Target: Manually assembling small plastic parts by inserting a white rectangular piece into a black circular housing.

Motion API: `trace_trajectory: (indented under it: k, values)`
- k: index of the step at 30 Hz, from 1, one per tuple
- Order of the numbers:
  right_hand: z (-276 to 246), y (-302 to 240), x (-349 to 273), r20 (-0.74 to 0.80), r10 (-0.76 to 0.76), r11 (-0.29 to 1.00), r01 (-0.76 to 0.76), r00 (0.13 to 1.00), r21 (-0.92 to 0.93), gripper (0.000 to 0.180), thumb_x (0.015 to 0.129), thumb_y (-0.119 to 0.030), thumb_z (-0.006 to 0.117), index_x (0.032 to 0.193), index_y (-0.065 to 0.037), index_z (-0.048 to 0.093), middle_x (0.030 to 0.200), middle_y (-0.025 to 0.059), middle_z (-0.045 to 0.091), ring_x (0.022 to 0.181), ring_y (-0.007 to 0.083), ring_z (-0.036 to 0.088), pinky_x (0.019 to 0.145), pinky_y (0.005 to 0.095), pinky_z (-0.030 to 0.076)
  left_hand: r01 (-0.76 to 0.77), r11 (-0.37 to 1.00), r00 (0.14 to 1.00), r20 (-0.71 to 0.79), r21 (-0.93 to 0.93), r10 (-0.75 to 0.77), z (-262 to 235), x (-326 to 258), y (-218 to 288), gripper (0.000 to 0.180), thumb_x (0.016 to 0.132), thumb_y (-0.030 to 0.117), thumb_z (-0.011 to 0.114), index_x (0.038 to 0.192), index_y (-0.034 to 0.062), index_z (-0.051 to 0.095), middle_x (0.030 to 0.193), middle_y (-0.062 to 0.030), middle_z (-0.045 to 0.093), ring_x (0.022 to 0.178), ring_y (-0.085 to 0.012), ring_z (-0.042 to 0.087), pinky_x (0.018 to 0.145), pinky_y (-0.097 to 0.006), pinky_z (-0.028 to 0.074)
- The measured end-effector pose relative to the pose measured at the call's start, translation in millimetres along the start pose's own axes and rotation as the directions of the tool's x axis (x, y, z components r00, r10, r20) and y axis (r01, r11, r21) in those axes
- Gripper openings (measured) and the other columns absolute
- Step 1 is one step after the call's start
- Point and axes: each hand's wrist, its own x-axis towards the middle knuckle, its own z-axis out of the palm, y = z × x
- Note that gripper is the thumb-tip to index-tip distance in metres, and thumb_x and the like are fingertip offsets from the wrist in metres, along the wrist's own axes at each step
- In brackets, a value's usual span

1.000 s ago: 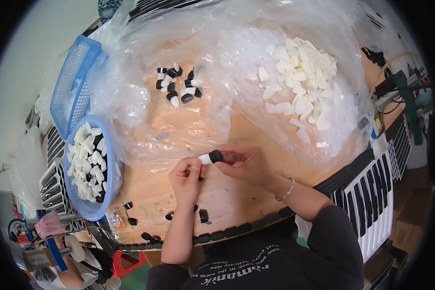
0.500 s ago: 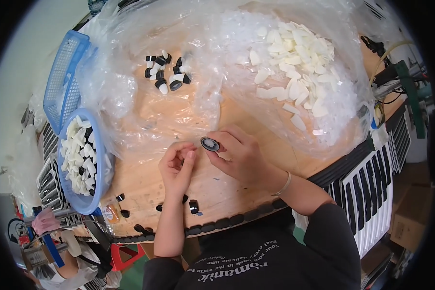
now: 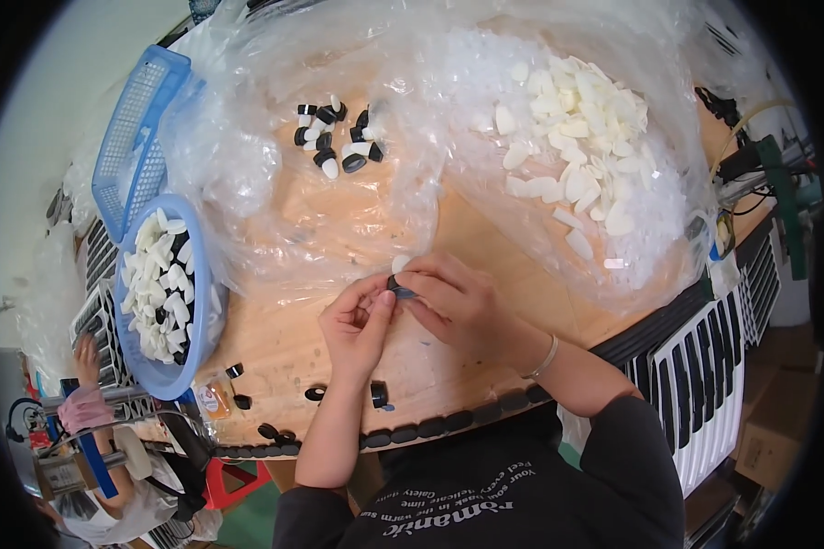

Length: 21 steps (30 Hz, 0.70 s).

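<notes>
My left hand (image 3: 359,322) and my right hand (image 3: 455,302) meet at the middle of the table. Pinched between them is a small black oval cap (image 3: 393,283), with a white oval piece (image 3: 400,263) sticking up from its far side. The fingers of both hands are closed on the cap and partly cover it. Beyond my hands lies a small group of black caps with white pieces (image 3: 328,137), on clear plastic sheeting. To the right, on the same sheeting, is a heap of flat cream-white oval pieces (image 3: 577,110).
At the left stand a blue basin (image 3: 199,334) of white and black pieces and a blue perforated basket (image 3: 119,146). Loose black caps (image 3: 379,394) lie near the front edge, which carries a row of black pieces (image 3: 458,419). Slatted white racks (image 3: 696,384) stand at right. Another person's hand (image 3: 87,359) shows far left.
My hands have come together on the cap, which has turned so that a white piece now shows above it. Another person's hand has appeared at far left. The view has shifted slightly.
</notes>
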Motion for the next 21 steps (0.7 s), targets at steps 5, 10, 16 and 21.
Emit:
trace_trajectory:
  k: [5, 10, 16, 21]
  values:
    - [3, -1, 1, 0.067, 0.414, 0.695, -0.363, 0.908, 0.62, 0.017, 0.079, 0.005, 0.066, 0.096, 0.002, 0.066, 0.096, 0.0088, 0.063, 0.082, 0.0183, 0.065, 0.066, 0.0256, 0.055, -0.022, 0.999, 1.0, -0.021, -0.048, 0.021, -1, -2, -1, 0.021, 0.089, -0.001, 0.06, 0.109, -0.005, 0.058, 0.091, -0.0038, 0.063, 0.078, -0.006, 0.058, 0.07, -0.018, 0.048]
    - [2, 4, 1, 0.059, 0.282, 0.822, -0.273, 0.958, 0.5, 0.02, 0.078, 0.006, 0.068, 0.097, 0.001, 0.067, 0.095, 0.0113, 0.063, 0.082, 0.0183, 0.064, 0.068, 0.0248, 0.054, -0.116, 0.993, 0.991, -0.064, 0.011, 0.116, 9, -4, -3, 0.018, 0.091, 0.006, 0.06, 0.106, -0.0035, 0.059, 0.088, -0.0029, 0.063, 0.073, -0.0063, 0.057, 0.068, -0.019, 0.047]
    - [8, -1, 3, -0.036, 0.206, 0.889, -0.172, 0.978, 0.424, 0.018, 0.076, 0.005, 0.069, 0.093, 0.0, 0.068, 0.088, 0.0101, 0.064, 0.074, 0.0194, 0.064, 0.062, 0.0274, 0.052, -0.186, 0.982, 0.98, -0.066, 0.043, 0.188, 6, -3, -4, 0.019, 0.091, -0.003, 0.054, 0.109, -0.0053, 0.056, 0.09, -0.0034, 0.061, 0.08, -0.0058, 0.056, 0.067, -0.017, 0.044]
    - [-35, 14, 31, 0.551, 0.342, 0.878, -0.467, 0.761, 0.102, 0.014, 0.079, -0.002, 0.069, 0.092, 0.002, 0.068, 0.089, 0.01, 0.065, 0.069, 0.0191, 0.062, 0.062, 0.0276, 0.052, -0.08, 0.895, 0.992, 0.126, 0.439, 0.027, -24, 11, 11, 0.016, 0.088, 0.007, 0.062, 0.101, -0.0026, 0.064, 0.078, -0.0026, 0.063, 0.065, -0.0044, 0.054, 0.057, -0.018, 0.042]
